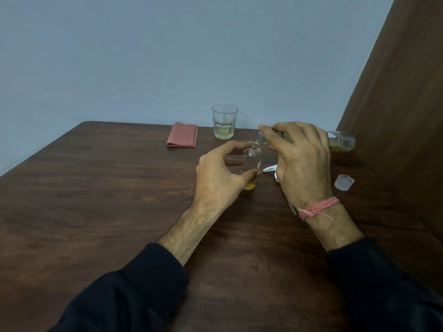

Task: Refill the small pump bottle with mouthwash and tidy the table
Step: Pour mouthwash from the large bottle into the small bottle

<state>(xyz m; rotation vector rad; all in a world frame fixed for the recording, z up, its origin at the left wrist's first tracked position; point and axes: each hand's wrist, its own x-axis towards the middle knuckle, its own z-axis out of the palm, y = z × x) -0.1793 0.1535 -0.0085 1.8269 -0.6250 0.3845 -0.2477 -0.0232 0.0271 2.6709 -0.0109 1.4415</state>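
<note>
Left hand (217,174) curled round the small pump bottle (253,161), thumb and fingers pinching its sides; bottle stands upright on the table (96,200), open neck, a little yellow liquid at the bottom. Right hand (303,161) grips the mouthwash bottle (340,140), tipped nearly flat, mouth touching the small bottle's neck. White pump head (270,169) lies on the table just beside the small bottle, partly hidden by the right hand. Clear cap (344,182) right of that hand. Glass (224,121) with pale liquid behind, folded pink cloth (182,135) to its left. Pink thread band (318,207) on right wrist.
</note>
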